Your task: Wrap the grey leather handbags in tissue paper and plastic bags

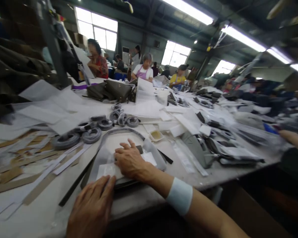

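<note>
A dark bag (85, 181) lies flat at the table's front edge, with translucent white sheeting (103, 162) on top and a grey strap (124, 131) arching beyond it. My left hand (91, 206) rests at the bag's near left edge, fingers stretched forward side by side. Across the middle of the sheeting lies my right hand (130, 158), its fingers spread and slightly bent, a pale blue band on the forearm. Beside its fingertips shows a small dark piece (139, 149). Long dark strips (76, 180) stick out from under the bag on both sides.
Coiled grey straps (91, 135) lie behind the bag, near a small dish (156, 135) of yellowish stuff. Paper strips (37, 178) cover the left side. Stacked bag parts (228, 148) lie right, where another person's hand (291, 137) reaches in. Several people work farther back.
</note>
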The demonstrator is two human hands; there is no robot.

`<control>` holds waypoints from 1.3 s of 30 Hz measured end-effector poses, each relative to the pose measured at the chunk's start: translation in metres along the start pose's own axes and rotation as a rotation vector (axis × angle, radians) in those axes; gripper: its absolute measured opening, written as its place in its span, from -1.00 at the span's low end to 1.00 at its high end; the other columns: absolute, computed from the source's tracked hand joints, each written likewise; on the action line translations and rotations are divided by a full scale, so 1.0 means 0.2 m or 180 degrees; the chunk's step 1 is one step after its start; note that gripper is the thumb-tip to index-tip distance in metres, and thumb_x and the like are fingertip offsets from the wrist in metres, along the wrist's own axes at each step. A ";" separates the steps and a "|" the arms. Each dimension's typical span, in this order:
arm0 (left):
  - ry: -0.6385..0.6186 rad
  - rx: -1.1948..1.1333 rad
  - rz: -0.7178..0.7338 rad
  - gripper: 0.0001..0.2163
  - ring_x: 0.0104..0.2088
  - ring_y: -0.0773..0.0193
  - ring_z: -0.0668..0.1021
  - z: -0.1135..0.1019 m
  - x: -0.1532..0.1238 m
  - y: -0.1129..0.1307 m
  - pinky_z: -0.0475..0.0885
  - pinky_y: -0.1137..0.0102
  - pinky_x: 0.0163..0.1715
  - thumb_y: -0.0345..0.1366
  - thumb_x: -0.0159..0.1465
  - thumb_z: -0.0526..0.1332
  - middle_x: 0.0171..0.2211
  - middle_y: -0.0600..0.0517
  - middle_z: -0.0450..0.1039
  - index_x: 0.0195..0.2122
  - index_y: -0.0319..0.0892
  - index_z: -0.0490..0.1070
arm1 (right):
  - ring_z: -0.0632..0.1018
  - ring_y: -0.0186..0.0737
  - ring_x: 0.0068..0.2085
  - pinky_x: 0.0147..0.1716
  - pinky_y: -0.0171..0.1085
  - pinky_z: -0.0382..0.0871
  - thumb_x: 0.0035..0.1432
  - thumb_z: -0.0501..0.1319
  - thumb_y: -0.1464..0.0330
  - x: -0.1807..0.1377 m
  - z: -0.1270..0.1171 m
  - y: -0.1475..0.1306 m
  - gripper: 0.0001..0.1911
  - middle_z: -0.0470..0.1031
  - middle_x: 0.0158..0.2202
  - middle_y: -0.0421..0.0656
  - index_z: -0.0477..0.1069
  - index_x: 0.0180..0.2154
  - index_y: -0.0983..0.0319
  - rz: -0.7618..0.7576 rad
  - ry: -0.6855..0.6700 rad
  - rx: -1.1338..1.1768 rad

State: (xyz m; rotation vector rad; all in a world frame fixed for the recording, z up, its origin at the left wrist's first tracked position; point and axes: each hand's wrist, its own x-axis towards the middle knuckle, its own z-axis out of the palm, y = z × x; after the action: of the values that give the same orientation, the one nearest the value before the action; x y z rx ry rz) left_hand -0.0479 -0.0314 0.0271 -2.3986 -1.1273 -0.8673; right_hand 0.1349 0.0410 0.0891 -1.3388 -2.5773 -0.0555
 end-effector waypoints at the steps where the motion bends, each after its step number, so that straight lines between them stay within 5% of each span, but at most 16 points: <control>1: -0.0008 -0.0041 0.0066 -0.64 -0.08 0.01 0.52 0.02 -0.01 -0.02 0.29 0.11 -0.02 -0.38 0.34 0.02 -0.02 -0.12 0.52 0.14 -0.18 0.37 | 0.39 -0.01 0.17 0.29 0.07 -0.09 0.25 0.23 0.35 -0.03 -0.01 0.02 -0.85 0.58 -0.05 -0.12 0.51 -0.15 0.23 0.0093 0.0161 0.0061; 7: -0.0097 -0.0348 0.0051 -0.59 -0.02 -0.04 0.52 0.10 -0.06 -0.07 0.27 0.03 0.05 -0.31 0.33 0.00 0.05 -0.13 0.48 0.20 -0.13 0.28 | 0.57 -0.20 -0.14 0.12 -0.13 0.23 0.24 0.25 0.39 -0.51 -0.21 0.19 -0.91 0.63 -0.27 -0.20 0.55 -0.30 0.15 0.1255 0.1305 0.0747; 11: 0.0050 -0.0368 0.0098 -0.64 -0.05 -0.03 0.53 0.08 -0.02 -0.05 0.27 0.03 0.05 -0.31 0.36 -0.02 0.00 -0.10 0.51 0.14 -0.10 0.34 | 0.60 -0.13 -0.22 -0.18 -0.20 0.42 0.22 0.25 0.28 -0.94 -0.27 0.30 -0.87 0.62 -0.31 -0.16 0.55 -0.33 0.16 0.2406 0.1578 0.1148; 14: 0.0139 -0.0285 0.0008 -0.72 -0.10 0.04 0.55 0.03 0.03 -0.04 0.27 0.08 0.05 -0.23 0.40 0.03 -0.09 -0.05 0.55 0.05 -0.11 0.40 | 0.60 -0.09 -0.23 -0.21 -0.19 0.44 0.23 0.24 0.19 -1.06 -0.21 0.27 -0.79 0.61 -0.32 -0.14 0.54 -0.35 0.16 0.2434 0.1627 0.1052; 20: 0.0122 -0.0379 -0.0278 -0.74 -0.18 0.15 0.58 -0.01 0.09 -0.04 0.32 0.15 0.05 -0.19 0.45 0.01 -0.20 -0.01 0.57 -0.03 -0.17 0.42 | 0.57 -0.08 -0.09 0.01 -0.08 0.38 0.27 0.23 0.36 -0.68 -0.09 -0.07 -0.78 0.60 -0.13 -0.11 0.49 -0.05 0.14 0.0582 0.1377 0.0863; 25: -0.0077 -0.0603 -0.0804 -0.74 -0.26 0.17 0.60 -0.02 0.11 -0.03 0.45 0.27 -0.20 -0.38 0.41 -0.06 -0.25 -0.03 0.58 -0.13 -0.15 0.43 | 0.52 -0.04 -0.03 0.02 -0.07 0.35 0.19 0.31 0.40 -0.33 -0.13 -0.30 -0.69 0.57 -0.05 -0.08 0.45 -0.01 0.17 -0.0026 0.0816 0.1159; 33: -0.0673 -0.1568 -0.1064 -0.67 -0.26 0.24 0.61 -0.09 0.12 -0.07 0.49 0.41 -0.23 -0.48 0.32 -0.03 -0.20 -0.02 0.57 0.03 -0.10 0.36 | 0.52 -0.15 -0.08 -0.06 -0.20 0.35 0.21 0.30 0.41 -0.13 0.03 -0.13 -0.91 0.58 -0.16 -0.18 0.54 -0.22 0.12 0.0034 0.0144 0.1645; 36: -0.0915 -0.1940 -0.1106 -0.75 -0.21 0.32 0.60 -0.12 0.19 -0.20 0.47 0.52 -0.19 -0.45 0.35 0.05 -0.19 0.07 0.57 -0.04 -0.05 0.41 | 0.52 -0.14 -0.06 -0.08 -0.20 0.36 0.18 0.30 0.42 -0.14 0.12 -0.07 -0.90 0.57 -0.12 -0.18 0.53 -0.24 0.11 0.0023 0.0101 0.1637; 39: -0.0948 -0.1028 -0.1194 -0.73 -0.11 0.23 0.56 -0.08 0.33 -0.40 0.43 0.38 -0.06 -0.51 0.30 0.09 -0.14 0.03 0.54 -0.07 -0.09 0.44 | 0.52 -0.14 -0.03 -0.05 -0.20 0.37 0.19 0.28 0.38 -0.16 0.15 -0.05 -0.82 0.56 -0.06 -0.18 0.51 -0.15 0.07 -0.0046 0.0031 0.1603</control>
State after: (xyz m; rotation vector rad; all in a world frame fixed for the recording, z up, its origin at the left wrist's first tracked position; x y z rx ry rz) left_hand -0.0844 0.0473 0.0863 -2.6893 -1.7083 -0.8791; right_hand 0.1382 0.0136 0.0545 -1.1192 -2.3647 0.5441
